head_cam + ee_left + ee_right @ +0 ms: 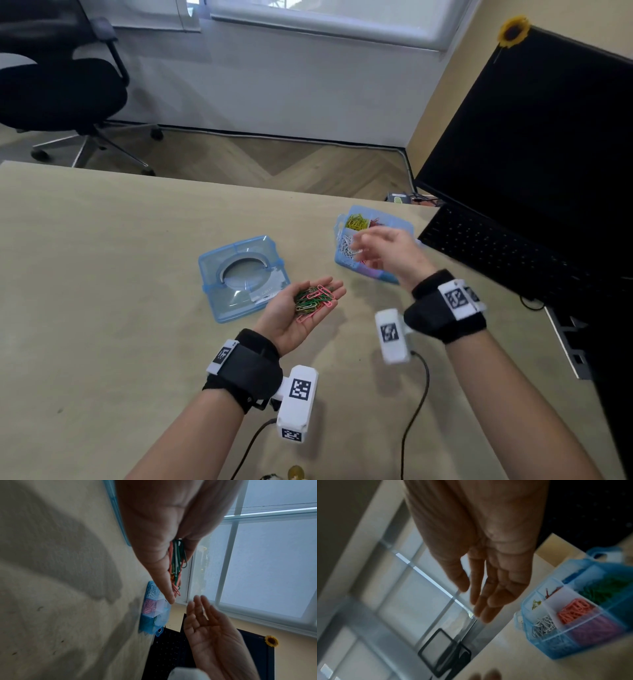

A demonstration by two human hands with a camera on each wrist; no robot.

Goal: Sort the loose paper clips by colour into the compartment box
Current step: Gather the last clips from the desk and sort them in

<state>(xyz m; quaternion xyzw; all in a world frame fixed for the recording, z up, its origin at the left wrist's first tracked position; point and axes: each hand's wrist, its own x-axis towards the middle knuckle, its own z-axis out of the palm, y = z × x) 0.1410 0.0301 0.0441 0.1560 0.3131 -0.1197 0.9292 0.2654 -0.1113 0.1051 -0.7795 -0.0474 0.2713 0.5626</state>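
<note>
While the left hand waits: the left hand (297, 310) lies palm up over the table (102, 274), fingers out flat, and carries a small heap of paper clips (315, 299).
Clips in the palm: thin bent wire, green, pink and a few yellow, all tangled together.
Right hand: the right hand (387, 251) hangs above the compartment box (346, 263), fingers loose and spread, with nothing in it; it looks blurry.
Box: clear blue plastic with thin walls inside, set near the far right edge of the table, just beside the laptop (513, 222).
Sorted clips: in the right wrist view, white clips (542, 624), pink clips (573, 608), green clips (604, 589), purple ones and blue ones each fill their own space; a few yellow and red ones sit in the far spaces.
Lid: a square blue see-through lid (243, 277) lies flat on the table, to the left of the box, touching nothing else.
Writing: a sticker on the lid is too small to read; the wrist bands carry black and white square codes.
Open room: the left half of the table is bare, smooth, pale wood.
Other things: a sunflower (513, 31) sits on the laptop's top corner, and an office chair (61, 89) stands on the floor past the table.
</note>
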